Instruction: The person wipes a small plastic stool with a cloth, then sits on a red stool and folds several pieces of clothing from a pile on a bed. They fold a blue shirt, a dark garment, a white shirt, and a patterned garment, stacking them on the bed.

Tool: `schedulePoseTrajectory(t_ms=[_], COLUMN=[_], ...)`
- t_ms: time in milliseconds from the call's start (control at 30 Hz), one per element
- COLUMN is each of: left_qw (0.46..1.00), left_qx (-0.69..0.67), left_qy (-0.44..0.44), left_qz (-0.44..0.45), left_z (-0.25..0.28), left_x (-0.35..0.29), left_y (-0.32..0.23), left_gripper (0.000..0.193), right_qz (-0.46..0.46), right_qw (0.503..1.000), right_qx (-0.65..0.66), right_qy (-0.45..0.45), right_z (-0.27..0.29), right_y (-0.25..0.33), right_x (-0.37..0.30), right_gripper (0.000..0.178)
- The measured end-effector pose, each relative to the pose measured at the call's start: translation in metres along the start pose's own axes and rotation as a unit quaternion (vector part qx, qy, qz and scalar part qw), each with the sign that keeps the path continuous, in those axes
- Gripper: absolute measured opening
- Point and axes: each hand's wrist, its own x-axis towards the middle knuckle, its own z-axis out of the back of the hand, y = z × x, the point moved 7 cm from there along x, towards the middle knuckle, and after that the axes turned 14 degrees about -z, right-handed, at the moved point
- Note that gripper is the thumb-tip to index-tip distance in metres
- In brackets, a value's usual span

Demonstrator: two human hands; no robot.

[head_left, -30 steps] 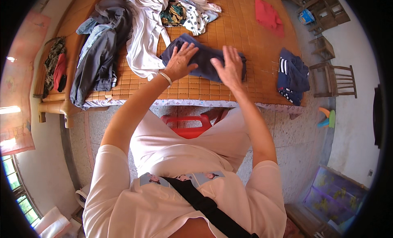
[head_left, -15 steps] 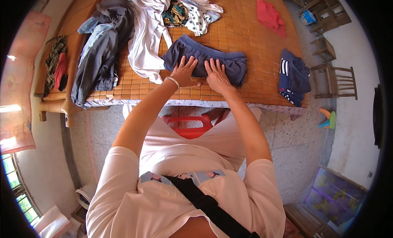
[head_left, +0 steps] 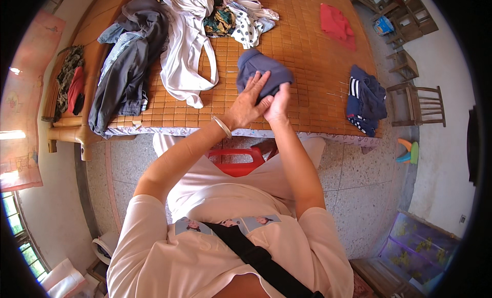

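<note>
A dark blue garment [head_left: 260, 68], folded into a small bundle, lies on the woven bamboo bed mat [head_left: 307, 62]. My left hand [head_left: 249, 101] rests flat on its near edge, fingers spread. My right hand [head_left: 278, 101] grips the garment's right near corner, fingers curled around the cloth. A bangle circles my left wrist.
A heap of mixed clothes [head_left: 225, 16] and a white garment [head_left: 184, 57] lie at the back, grey and blue clothes [head_left: 125, 67] hang at the left. A folded navy striped item [head_left: 365, 101] and a red cloth [head_left: 335, 21] lie right. A red stool [head_left: 238, 162] stands below; wooden chairs [head_left: 417, 101] stand right.
The spread-out dark blue garment has been folded into a narrower bundle. Both hands moved together toward its near edge, and my right hand closed on the cloth.
</note>
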Motion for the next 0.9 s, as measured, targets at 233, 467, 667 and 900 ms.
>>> schedulePoseTrajectory(t_ms=[233,467,667,900], left_qw=[0.986,0.957,0.945,0.957], left_qx=[0.142,0.213,0.207,0.184], left_qy=[0.084,0.193,0.252,0.219], left_qz=[-0.023,-0.037,-0.009,-0.055], left_z=[0.002,-0.031,-0.056,-0.061], left_x=[-0.013,-0.043,-0.074,-0.082], left_y=[-0.031,0.002,0.024,0.012], left_gripper=[0.072,0.071,0.078,0.069], right_qz=[0.008,-0.039,0.21,0.395], right_qw=[0.997,0.995,0.876,0.423], right_qx=[0.074,0.053,-0.241,-0.794], right_qy=[-0.009,-0.077,-0.361,-0.186], right_z=[0.003,0.093,0.112,-0.018], right_y=[0.019,0.011,0.056,0.037], right_x=[-0.025,0.015,-0.022,-0.012], right_gripper=[0.056,0.049,0.05,0.054])
